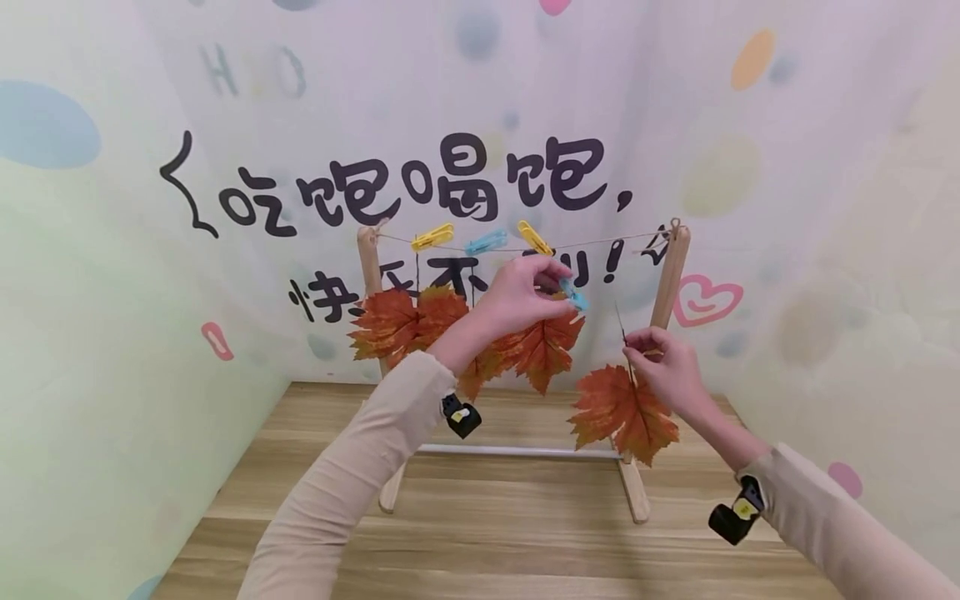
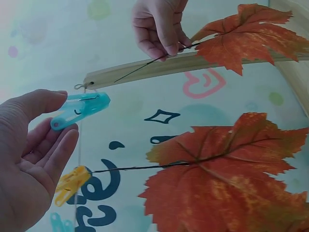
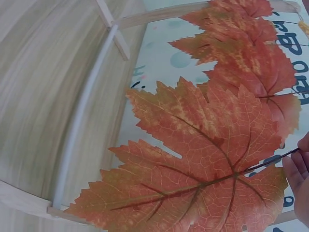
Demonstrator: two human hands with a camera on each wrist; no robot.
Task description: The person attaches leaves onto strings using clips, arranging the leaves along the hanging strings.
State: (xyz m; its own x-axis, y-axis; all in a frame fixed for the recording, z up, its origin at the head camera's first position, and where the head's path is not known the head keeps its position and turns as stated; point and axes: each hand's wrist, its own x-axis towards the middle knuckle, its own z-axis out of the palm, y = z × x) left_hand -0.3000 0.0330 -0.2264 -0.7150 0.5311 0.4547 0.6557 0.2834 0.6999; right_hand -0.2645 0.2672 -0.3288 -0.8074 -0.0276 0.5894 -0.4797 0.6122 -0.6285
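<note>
My left hand (image 1: 525, 290) pinches a light blue clothespin (image 2: 82, 110) between thumb and fingers, just below the string and right of the last hanging leaf. The right hand (image 1: 666, 367) holds an orange-red maple leaf (image 1: 628, 412) by its thin dark stem (image 2: 152, 61), the leaf hanging below the fingers near the right post. Along the string (image 1: 600, 242), a yellow clothespin (image 1: 433, 237), a blue clothespin (image 1: 487, 242) and another yellow clothespin (image 1: 535, 237) clip similar leaves by their stems. The rightmost hanging leaf (image 1: 543, 354) is partly behind my left forearm.
The string runs between two wooden posts, the left post (image 1: 370, 262) and the right post (image 1: 670, 279). A white rod (image 1: 517, 452) joins their feet on the wood-grain table (image 1: 517, 533). Behind stands a patterned backdrop (image 1: 360, 92) with black lettering.
</note>
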